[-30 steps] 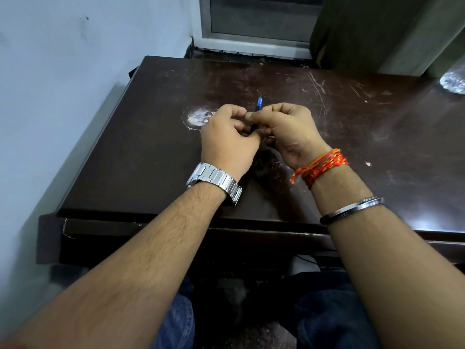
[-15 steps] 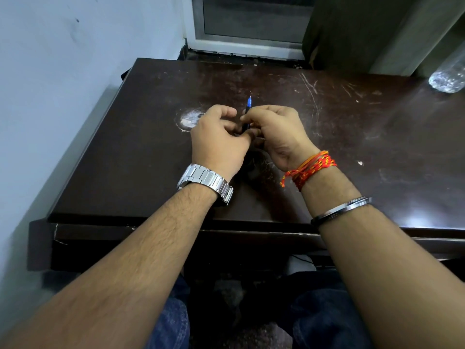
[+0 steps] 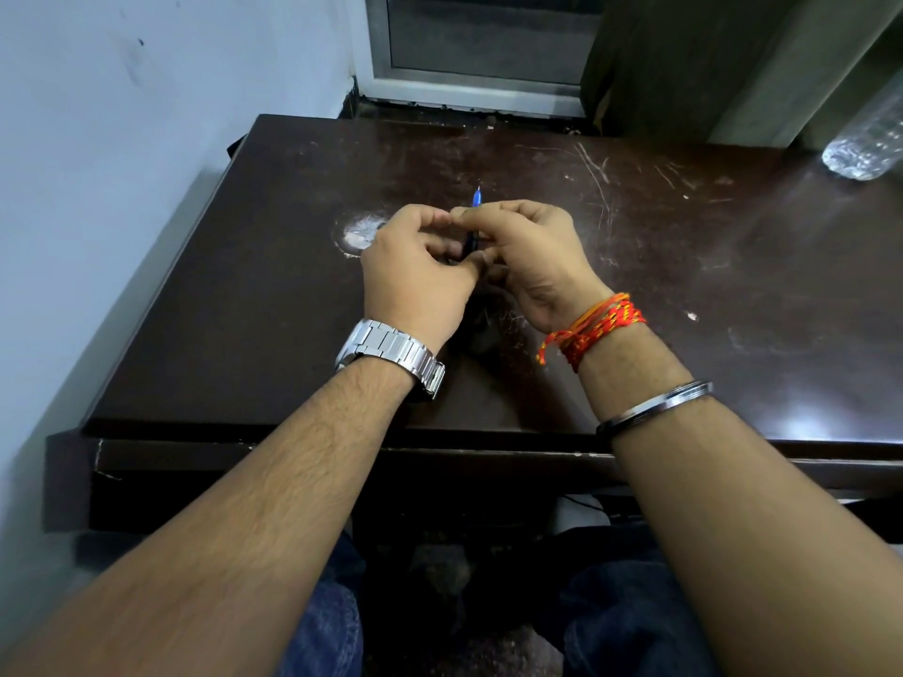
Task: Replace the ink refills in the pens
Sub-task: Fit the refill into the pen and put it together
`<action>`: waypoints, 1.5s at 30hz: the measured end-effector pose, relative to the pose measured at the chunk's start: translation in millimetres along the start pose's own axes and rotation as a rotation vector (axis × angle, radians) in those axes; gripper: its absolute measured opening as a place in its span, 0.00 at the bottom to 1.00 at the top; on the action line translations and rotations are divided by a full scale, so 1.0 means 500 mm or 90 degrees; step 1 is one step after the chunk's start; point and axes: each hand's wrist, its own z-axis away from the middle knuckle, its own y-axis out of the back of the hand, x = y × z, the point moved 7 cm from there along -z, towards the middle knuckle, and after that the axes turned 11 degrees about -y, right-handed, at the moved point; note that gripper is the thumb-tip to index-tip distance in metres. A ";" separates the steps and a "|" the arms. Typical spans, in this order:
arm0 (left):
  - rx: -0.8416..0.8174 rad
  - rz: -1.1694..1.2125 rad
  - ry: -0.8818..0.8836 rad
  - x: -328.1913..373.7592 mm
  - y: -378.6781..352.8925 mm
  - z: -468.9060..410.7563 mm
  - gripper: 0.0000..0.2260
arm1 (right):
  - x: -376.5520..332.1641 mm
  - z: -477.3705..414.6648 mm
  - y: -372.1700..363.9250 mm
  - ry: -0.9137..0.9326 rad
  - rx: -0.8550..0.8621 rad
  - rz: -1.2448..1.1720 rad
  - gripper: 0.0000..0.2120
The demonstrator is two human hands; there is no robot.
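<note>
Both my left hand (image 3: 415, 276) and right hand (image 3: 530, 256) are pinching one pen (image 3: 476, 197), hiding all but its blue tip above the tabletop (image 3: 684, 266)

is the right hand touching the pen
Touching. In the head view the right hand has its fingers closed round the pen, whose blue tip sticks out just above them.

— What stands in the room?
— A dark, scratched wooden desk (image 3: 273, 295) against a pale blue wall (image 3: 146, 114).
— And behind it?
— A grey-framed window (image 3: 483, 46), a green curtain (image 3: 694, 56) beside it.
</note>
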 end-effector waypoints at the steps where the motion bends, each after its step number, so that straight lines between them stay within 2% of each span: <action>1: -0.003 0.002 0.003 -0.001 0.000 0.000 0.17 | -0.001 0.000 -0.002 -0.001 -0.003 0.004 0.03; 7: -0.008 0.008 -0.001 0.001 0.000 0.000 0.16 | 0.000 -0.002 -0.001 0.019 -0.003 -0.003 0.08; 20: -0.002 0.031 0.022 -0.001 0.004 0.000 0.17 | 0.002 -0.012 -0.005 0.004 -0.026 0.010 0.03; 23: 0.001 0.034 0.025 -0.003 0.005 -0.002 0.14 | 0.000 -0.011 -0.001 0.011 -0.019 0.005 0.02; 27: -0.062 0.059 0.098 -0.026 -0.015 -0.003 0.05 | -0.003 -0.011 0.002 0.005 -0.017 -0.005 0.03; 35: -0.129 0.247 0.276 -0.044 -0.031 0.014 0.05 | 0.005 -0.011 0.008 0.011 0.004 -0.001 0.03; 38: -0.141 0.327 0.339 -0.039 -0.036 0.018 0.02 | 0.004 -0.010 0.000 -0.003 -0.024 -0.005 0.05; 45: -0.166 0.356 0.364 -0.035 -0.034 0.020 0.04 | 0.003 -0.002 -0.011 -0.028 -0.065 -0.025 0.06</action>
